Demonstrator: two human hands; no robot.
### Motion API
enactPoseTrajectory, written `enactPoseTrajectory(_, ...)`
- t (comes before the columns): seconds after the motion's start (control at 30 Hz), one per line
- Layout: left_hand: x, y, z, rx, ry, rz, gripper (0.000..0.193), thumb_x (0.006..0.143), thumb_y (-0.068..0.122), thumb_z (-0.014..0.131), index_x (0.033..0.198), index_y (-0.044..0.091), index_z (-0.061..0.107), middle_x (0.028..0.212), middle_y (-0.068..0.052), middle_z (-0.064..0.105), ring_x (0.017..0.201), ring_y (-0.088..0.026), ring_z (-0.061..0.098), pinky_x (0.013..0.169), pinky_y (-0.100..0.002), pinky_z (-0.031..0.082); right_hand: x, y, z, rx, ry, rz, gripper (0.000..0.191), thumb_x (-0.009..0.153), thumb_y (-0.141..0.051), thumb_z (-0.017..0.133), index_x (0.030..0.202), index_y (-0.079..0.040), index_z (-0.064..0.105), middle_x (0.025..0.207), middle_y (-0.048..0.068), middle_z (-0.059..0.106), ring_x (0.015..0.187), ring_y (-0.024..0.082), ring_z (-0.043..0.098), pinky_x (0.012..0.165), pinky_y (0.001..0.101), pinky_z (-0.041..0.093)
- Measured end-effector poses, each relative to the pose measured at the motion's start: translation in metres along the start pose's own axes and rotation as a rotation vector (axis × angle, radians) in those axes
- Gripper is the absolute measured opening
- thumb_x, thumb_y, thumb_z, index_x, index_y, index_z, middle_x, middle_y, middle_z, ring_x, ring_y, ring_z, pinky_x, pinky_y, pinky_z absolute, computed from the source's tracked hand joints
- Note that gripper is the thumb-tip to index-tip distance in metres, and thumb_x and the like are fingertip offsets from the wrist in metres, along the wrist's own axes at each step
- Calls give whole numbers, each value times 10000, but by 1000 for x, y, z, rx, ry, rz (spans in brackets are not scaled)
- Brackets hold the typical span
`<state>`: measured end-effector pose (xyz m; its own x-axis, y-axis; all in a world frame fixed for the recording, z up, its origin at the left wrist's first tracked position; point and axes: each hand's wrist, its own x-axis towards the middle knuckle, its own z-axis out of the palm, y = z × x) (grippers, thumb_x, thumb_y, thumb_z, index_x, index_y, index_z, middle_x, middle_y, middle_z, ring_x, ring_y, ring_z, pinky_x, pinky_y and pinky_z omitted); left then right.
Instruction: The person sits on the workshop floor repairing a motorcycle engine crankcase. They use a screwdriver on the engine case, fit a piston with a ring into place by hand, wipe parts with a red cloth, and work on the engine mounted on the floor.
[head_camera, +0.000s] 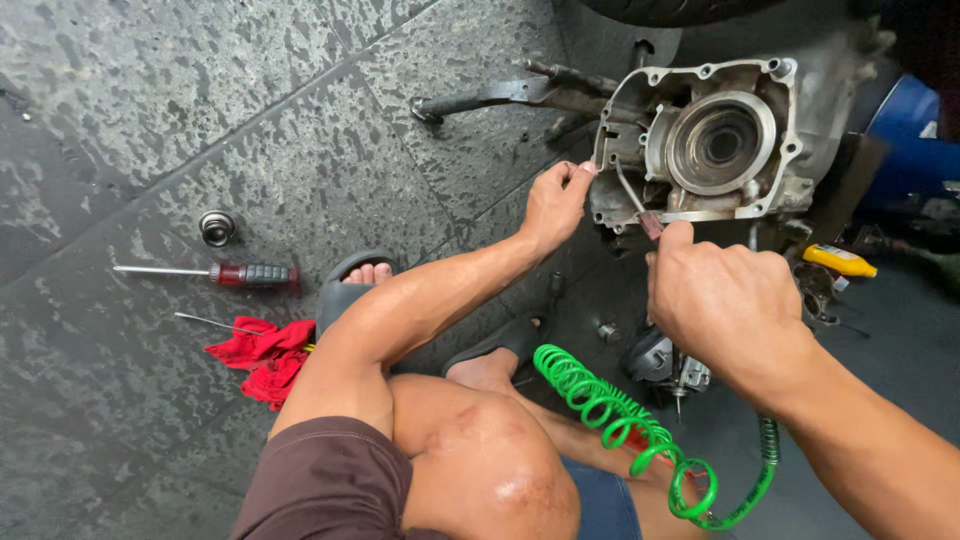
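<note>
The left hand (553, 205) pinches the lower left rim of the open engine case (700, 140), fingers closed on its edge. The right hand (725, 300) is closed around a thin tool (637, 205) with a reddish handle, whose tip reaches into the case's lower left corner, beside the round bearing seat (718, 143).

The thin shaft could slip off whatever it is prying or scraping and jab the left fingertips, which sit just beside it; it could also score the case's gasket face. The green coiled hose (610, 410) lies across the legs and could snag the right forearm.

The tool tip is too small to make out, so what it touches is unclear. The case's right side and the tyre above are cut off. The screwdriver (215, 273), red rag (262, 355) and a small round part (216, 227) lie on the floor (150, 120) to the left.
</note>
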<state>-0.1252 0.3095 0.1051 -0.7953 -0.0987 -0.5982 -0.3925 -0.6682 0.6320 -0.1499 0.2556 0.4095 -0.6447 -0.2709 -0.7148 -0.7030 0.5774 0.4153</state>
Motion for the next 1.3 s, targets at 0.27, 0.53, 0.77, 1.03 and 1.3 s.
enactPoseTrajectory(0.27, -12, 27, -5, 175, 94, 142, 311, 949, 335, 671, 882, 32, 646, 678, -89, 628, 624, -182, 589, 623, -365, 512, 3, -2, -4, -3, -3, -15, 286, 973, -275, 564, 841, -24, 595, 615, 216, 682, 545, 376, 700, 505, 505, 561)
enactPoseTrajectory(0.53, -14, 79, -18, 592, -218, 453, 542, 899, 232, 680, 1419, 182, 534, 919, -208, 736, 866, -419, 701, 749, -514, 536, 13, 7, 2, 44, -44, 39, 187, 905, -185, 560, 891, -14, 637, 681, 218, 719, 596, 361, 735, 527, 484, 586)
enactPoseTrajectory(0.77, 18, 113, -13, 737, -538, 455, 475, 811, 219, 720, 1282, 159, 695, 943, -228, 739, 899, -407, 713, 795, -477, 556, 23, 8, -28, 105, -127, 23, 214, 900, -187, 575, 907, -17, 706, 795, 208, 747, 709, 371, 752, 613, 475, 598)
enactPoseTrajectory(1.03, 46, 140, -13, 664, -1000, -8, 511, 842, 266, 672, 1342, 166, 634, 738, -80, 702, 495, -160, 580, 422, -341, 471, 63, -15, -57, -61, -469, -5, 286, 909, -192, 635, 1126, -75, 780, 1190, 145, 729, 1069, 320, 729, 844, 424, 595)
enactPoseTrajectory(1.3, 54, 149, -18, 762, -1105, -35, 513, 863, 269, 656, 1373, 220, 625, 791, -44, 738, 567, -148, 671, 450, -344, 530, 82, -33, -84, -130, -560, 34, 389, 989, -388, 579, 1161, -99, 774, 1242, 141, 726, 1128, 343, 709, 900, 466, 581)
